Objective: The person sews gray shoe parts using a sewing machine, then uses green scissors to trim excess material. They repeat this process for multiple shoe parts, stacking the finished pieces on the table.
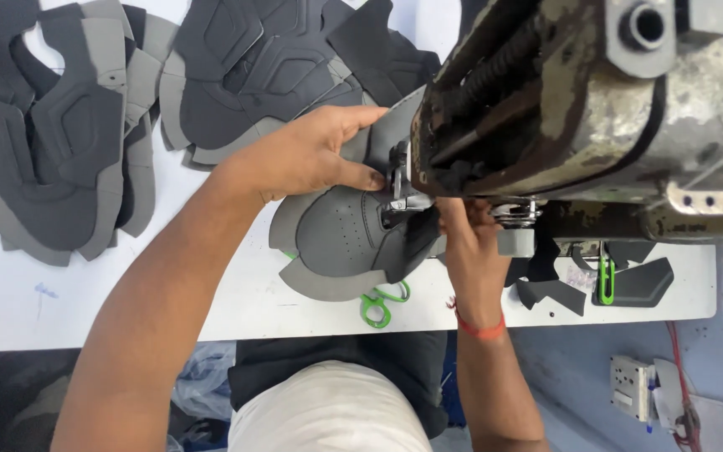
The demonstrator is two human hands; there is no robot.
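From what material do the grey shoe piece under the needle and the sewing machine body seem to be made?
Shoe piece: probably matte synthetic leather or foam-backed fabric; it bends softly and shows small punched holes.
Sewing machine body: metal, with worn, flaking pale paint and dark bare patches.

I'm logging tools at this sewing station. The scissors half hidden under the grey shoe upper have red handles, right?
Not quite. In the head view the scissors half hidden under the grey shoe upper have green handles, not red. The only red is the band on the right wrist.
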